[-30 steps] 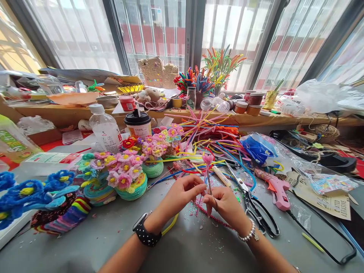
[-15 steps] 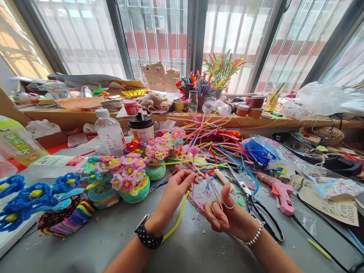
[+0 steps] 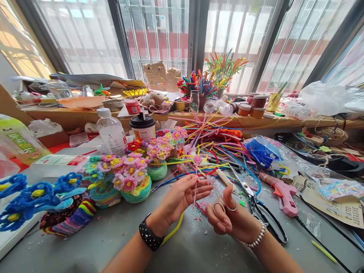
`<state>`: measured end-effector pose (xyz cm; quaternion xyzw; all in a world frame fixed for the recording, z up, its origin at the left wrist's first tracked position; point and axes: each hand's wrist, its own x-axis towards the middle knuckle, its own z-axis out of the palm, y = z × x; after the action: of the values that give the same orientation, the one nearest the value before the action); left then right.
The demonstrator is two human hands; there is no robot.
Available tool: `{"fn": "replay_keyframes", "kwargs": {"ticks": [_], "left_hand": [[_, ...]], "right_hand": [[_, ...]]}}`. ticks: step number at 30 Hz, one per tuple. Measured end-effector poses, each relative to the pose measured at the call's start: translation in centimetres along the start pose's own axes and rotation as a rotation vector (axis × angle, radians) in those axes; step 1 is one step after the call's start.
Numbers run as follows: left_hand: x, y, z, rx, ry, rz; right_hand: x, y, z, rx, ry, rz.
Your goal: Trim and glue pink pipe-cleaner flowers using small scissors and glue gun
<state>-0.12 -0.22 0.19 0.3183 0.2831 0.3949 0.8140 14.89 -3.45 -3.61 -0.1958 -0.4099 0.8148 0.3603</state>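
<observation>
Between the thumb and fingers of my left hand (image 3: 182,195) is the thin stem of a pink fuzzy flower (image 3: 197,160), which stands upright above the fingertips; the other fingers are spread toward the right. My right hand (image 3: 227,212) has its fingers through the loops of small scissors (image 3: 218,195), whose blades point up and left, close to my left fingertips. A yellow fuzzy stem (image 3: 175,230) lies beneath my left wrist. Tiny glitter bits and a red beaded strand (image 3: 201,206) lie on the grey table between the hands.
Pipe-cleaner flower pots (image 3: 133,185) stand at the left, with a bottle (image 3: 109,129) and lidded cup (image 3: 143,131) behind. Loose pipe cleaners (image 3: 216,134) are heaped beyond my hands. Large black-handled scissors (image 3: 256,208) and a pink glue gun (image 3: 286,197) lie to the right.
My left fingers have spread open to the right, while thumb and fingertip still pinch the stem. The pink flower has turned its face more toward me. The view has shifted slightly.
</observation>
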Motion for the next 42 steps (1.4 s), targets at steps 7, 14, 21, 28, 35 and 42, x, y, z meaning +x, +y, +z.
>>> {"fn": "replay_keyframes", "kwargs": {"ticks": [7, 14, 21, 28, 35, 42], "left_hand": [[0.2, 0.1, -0.6, -0.058, 0.031, 0.014], [0.2, 0.3, -0.7, -0.063, 0.063, 0.047], [0.7, -0.4, -0.9, 0.611, 0.267, 0.315], [0.6, -0.7, -1.1, 1.183, 0.3, 0.405], [0.6, -0.5, -0.9, 1.049, 0.289, 0.355], [0.3, 0.1, -0.4, 0.501, 0.146, 0.092]], "right_hand": [[-0.1, -0.2, 0.4, -0.14, 0.06, 0.001], [-0.3, -0.7, 0.9, -0.374, 0.13, 0.019], [-1.3, -2.8, 0.5, -0.658, 0.128, -0.104], [-1.8, -3.4, -0.4, -0.537, 0.358, -0.273], [-1.7, -3.4, -0.3, -0.559, 0.465, -0.237], [-1.0, -2.7, -0.2, -0.676, 0.632, -0.26]]}}
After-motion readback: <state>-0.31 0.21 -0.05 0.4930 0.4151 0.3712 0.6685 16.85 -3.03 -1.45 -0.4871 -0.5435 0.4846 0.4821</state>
